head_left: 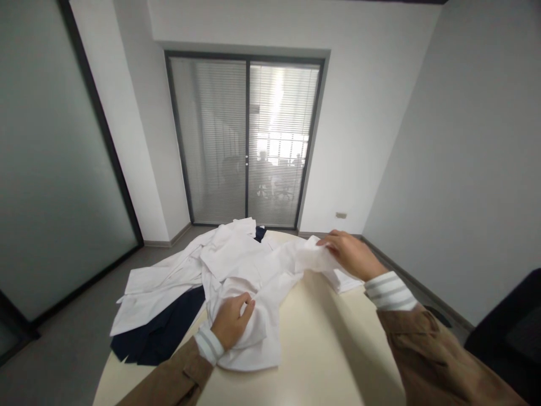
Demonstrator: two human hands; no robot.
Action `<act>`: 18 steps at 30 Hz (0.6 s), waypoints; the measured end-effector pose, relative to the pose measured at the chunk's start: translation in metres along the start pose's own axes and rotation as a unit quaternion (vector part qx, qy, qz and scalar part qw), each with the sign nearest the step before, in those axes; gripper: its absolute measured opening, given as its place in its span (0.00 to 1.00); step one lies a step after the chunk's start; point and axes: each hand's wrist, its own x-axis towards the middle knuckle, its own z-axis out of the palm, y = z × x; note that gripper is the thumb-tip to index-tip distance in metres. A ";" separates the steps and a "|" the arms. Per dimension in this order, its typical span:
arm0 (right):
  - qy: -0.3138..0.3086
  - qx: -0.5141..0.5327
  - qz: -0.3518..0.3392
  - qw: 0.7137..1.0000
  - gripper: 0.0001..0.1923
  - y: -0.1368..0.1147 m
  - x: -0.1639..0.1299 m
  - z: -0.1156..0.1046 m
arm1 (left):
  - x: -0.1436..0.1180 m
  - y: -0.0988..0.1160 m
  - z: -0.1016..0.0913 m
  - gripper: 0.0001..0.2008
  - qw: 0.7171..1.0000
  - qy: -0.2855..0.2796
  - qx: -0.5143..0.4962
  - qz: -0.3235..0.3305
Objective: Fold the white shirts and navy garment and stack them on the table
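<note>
A crumpled white shirt (270, 276) lies across the pale round table (313, 361). My right hand (349, 255) pinches one end of it, which looks like a sleeve, and holds that part slightly raised over the table's right side. Fingers curled, my left hand (233, 321) grips the cloth near the front of the table; some fingertips are hidden by the folds. To the left is another white garment (164, 282), spread over dark navy cloth (164, 332). Part of a white folded cloth (344, 281) shows beneath my right hand.
A small piece of navy cloth (260, 233) shows at the table's far edge. Beyond stands a glazed door with blinds (247, 141). A black chair (513, 332) is at the right, and a frosted glass panel (51, 158) at the left.
</note>
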 end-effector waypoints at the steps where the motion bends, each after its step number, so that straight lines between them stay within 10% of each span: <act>1: 0.027 -0.015 -0.003 1.000 0.17 0.004 0.008 -0.007 | 0.000 0.000 0.001 0.18 1.000 -0.003 0.006 0.008; 7: 0.115 -0.050 -0.019 0.992 0.14 0.041 0.033 -0.011 | -0.005 0.002 0.007 0.18 0.996 -0.016 0.045 0.072; 12: -0.035 -0.013 -0.029 0.999 0.14 0.072 0.012 0.032 | -0.007 0.012 0.008 0.18 0.985 -0.063 0.037 0.156; 18: -0.096 0.000 0.007 0.995 0.15 0.025 -0.041 0.074 | -0.008 0.016 0.000 0.23 0.980 -0.110 0.053 0.156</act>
